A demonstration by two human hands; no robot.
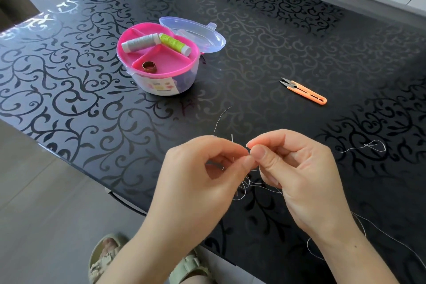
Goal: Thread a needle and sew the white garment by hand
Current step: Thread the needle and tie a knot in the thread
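A: Step in hand?

B: Threading, by the look of it. Left hand (202, 168) curled, pinching the needle (232, 139) between thumb and forefinger, thin shaft poking up just beyond the knuckles. Right hand (299, 175) curled too, pinching the thread (244, 185) at thumb and forefinger. Fingertips of both hands touching.

A: Through the eye yet?

B: Cannot tell; too fine, and hidden at the pinch. Loose coils hanging just below the fingertips, one tail rising beyond the left hand, a loop lying out past the right hand, more trailing under the right wrist.

A: Next move, then?

B: Probably drawing the end clear of the eye, or aiming again if missed. Calls for a steady left pinch and a short, stiff end in the right. Some risk of snagging in those coils.

A: And the white garment?

B: Not in view anywhere near the hands. Sewing not begun, judging by that.

A: Anything else about?

B: Orange snips (304, 92) beyond the right hand, well apart. Open sewing box (161, 85) farther out beyond the left hand, with grey spool (140, 42), green spool (175, 44) and thimble (147, 65) in its pink tray. All on the black patterned table (253, 64).
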